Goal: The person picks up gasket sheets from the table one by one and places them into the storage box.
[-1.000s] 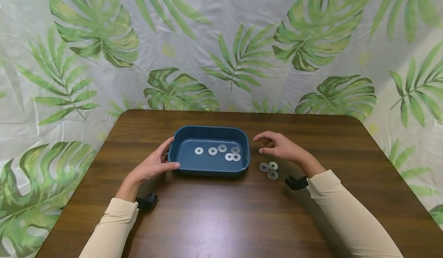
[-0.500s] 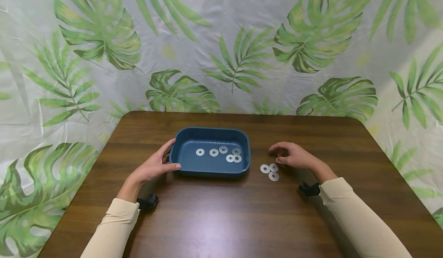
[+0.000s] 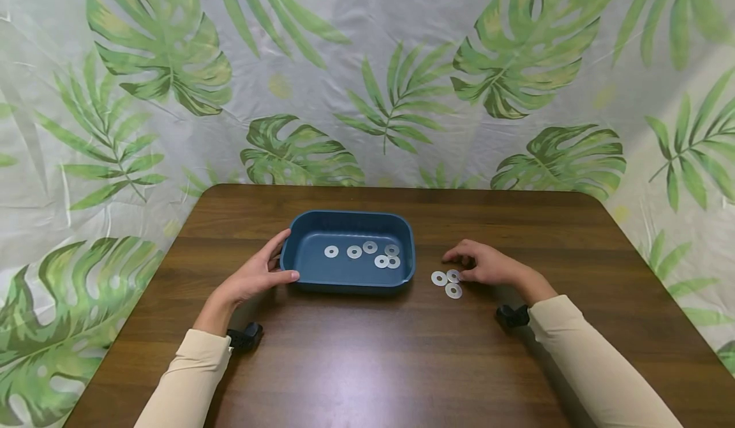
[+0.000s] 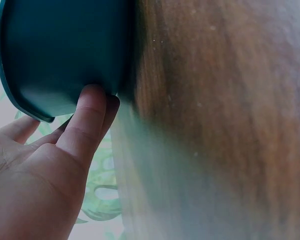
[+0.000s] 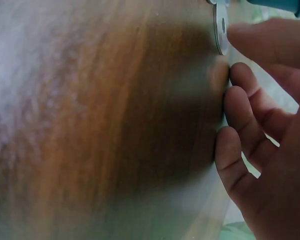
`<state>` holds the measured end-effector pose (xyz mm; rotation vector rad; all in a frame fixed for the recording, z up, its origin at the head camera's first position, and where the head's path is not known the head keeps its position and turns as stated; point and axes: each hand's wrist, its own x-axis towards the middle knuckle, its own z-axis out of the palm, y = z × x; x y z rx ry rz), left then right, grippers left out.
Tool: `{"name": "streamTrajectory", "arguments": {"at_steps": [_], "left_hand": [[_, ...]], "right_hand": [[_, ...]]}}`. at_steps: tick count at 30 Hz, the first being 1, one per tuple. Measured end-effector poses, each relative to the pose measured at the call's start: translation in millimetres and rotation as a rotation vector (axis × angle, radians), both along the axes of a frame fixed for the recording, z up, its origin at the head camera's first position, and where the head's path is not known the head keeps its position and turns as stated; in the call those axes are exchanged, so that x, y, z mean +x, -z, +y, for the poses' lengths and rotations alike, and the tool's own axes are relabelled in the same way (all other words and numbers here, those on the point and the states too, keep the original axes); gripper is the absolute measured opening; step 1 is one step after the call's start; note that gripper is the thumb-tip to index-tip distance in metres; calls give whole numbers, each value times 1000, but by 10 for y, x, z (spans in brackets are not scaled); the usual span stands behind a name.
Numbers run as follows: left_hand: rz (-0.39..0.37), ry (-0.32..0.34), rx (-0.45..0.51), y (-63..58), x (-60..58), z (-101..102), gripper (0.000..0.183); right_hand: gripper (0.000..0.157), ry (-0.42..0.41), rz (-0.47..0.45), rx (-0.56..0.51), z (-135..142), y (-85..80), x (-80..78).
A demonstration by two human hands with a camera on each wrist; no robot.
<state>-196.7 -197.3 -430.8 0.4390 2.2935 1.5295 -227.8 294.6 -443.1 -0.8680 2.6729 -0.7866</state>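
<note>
A blue rectangular tray [image 3: 344,275] sits on the table with several flat metal washers [image 3: 354,252] inside. My left hand [image 3: 252,275] grips the tray's left end, thumb at the near rim and fingers at the end; the left wrist view shows fingers against the outer wall [image 4: 50,60]. Right of the tray, 3 loose washers [image 3: 439,279] lie close together on the wood. My right hand [image 3: 485,265] is over them with bent fingers, its thumb at the edge of the upper right washer [image 3: 453,276]. In the right wrist view the other fingertips [image 5: 227,142] rest on the tabletop.
The dark wooden table [image 3: 367,351] has a bright glare spot in front. A white curtain with green leaf prints [image 3: 396,109] hangs behind it. A dark band [image 3: 245,337] is worn on the left wrist and another [image 3: 513,316] on the right.
My right hand has moved from beside the tray's right end toward the right and nearer, and its thumb has come down to a washer. The left hand and the tray stay put.
</note>
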Motion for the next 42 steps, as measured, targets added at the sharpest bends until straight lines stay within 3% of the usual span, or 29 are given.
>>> {"name": "streamTrajectory", "arguments": {"at_steps": [8, 21, 31, 42], "left_hand": [[-16, -2, 8, 7, 8, -9, 93], [-9, 1, 12, 5, 0, -28, 92], [-4, -3, -4, 5, 6, -12, 93], [-26, -7, 3, -21, 25, 7, 93]], "right_hand": [[26, -50, -4, 46, -38, -19, -5], [21, -24, 10, 66, -83, -21, 8], [23, 46, 68, 46, -100, 4, 67], [33, 28, 18, 43, -91, -7, 63]]}}
